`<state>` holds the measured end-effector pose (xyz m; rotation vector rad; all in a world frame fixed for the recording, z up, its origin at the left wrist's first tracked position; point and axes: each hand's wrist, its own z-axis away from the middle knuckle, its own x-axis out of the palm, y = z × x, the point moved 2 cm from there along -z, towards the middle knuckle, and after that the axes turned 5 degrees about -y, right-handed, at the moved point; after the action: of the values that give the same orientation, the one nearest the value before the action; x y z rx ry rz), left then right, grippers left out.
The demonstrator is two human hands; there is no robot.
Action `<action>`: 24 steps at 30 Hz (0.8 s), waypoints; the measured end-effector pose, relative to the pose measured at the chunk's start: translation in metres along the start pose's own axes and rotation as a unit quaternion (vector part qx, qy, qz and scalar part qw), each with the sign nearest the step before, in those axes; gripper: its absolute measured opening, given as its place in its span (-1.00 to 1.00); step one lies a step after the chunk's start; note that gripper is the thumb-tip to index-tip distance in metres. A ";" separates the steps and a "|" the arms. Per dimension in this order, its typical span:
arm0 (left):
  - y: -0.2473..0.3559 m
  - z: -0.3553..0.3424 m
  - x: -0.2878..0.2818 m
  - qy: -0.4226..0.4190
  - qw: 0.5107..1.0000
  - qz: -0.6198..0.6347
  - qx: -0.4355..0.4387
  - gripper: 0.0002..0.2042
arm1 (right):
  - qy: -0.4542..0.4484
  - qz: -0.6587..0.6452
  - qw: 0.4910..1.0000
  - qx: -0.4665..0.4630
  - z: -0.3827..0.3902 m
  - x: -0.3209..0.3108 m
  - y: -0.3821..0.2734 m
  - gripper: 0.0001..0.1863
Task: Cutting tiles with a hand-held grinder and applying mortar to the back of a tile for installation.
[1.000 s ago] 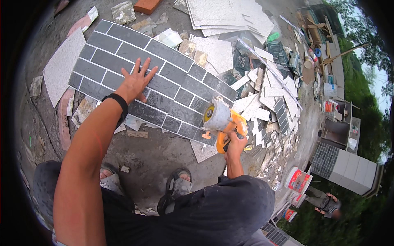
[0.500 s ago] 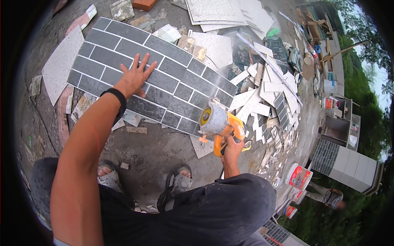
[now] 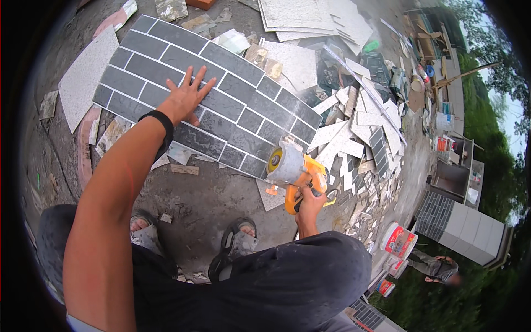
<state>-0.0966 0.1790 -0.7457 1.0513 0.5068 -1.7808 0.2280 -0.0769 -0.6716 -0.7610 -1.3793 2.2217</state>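
A large dark grey brick-pattern tile (image 3: 161,71) with white joint lines lies slanted across the ground in front of me. My left hand (image 3: 187,98) rests flat on its middle, fingers spread. In my right hand (image 3: 310,207) is an orange tile cutter (image 3: 296,171), gripped by its handle. The cutter sits at the tile's near right edge, its grey dusty guard over the tile. Behind the guard, a pale dusty streak crosses the right end of the tile. The cutter's blade is hidden.
Stacked pale slabs (image 3: 298,19) lie beyond the tile. Broken tile strips (image 3: 337,133) and a long metal straightedge (image 3: 365,88) are heaped at the right. Buckets (image 3: 399,240) stand farther right, near another person (image 3: 440,268). My sandalled feet (image 3: 240,243) are close to the tile's near edge.
The cutter has shifted slightly toward me along the tile's right end. My left hand keeps its place on the tile. The whole view has shifted slightly.
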 end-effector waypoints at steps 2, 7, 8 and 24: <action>0.000 -0.001 0.000 -0.006 1.000 -0.013 -0.009 0.30 | 0.002 0.006 1.000 -0.004 0.001 0.003 0.000 -0.83; 0.000 -0.001 0.001 -0.009 1.000 -0.003 -0.009 0.29 | 0.005 0.005 1.000 -0.010 0.005 0.006 0.003 -0.82; 0.000 -0.001 0.000 -0.012 1.000 0.001 -0.009 0.29 | 0.008 0.006 1.000 -0.006 0.006 0.004 0.004 -0.82; -0.001 -0.003 0.005 0.002 1.000 0.017 -0.002 0.31 | 0.010 0.011 1.000 0.016 0.029 -0.006 0.013 -0.79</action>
<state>-0.0970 0.1789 -0.7510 1.0558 0.4928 -1.7478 0.2131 -0.1054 -0.6720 -0.7891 -1.3296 2.2417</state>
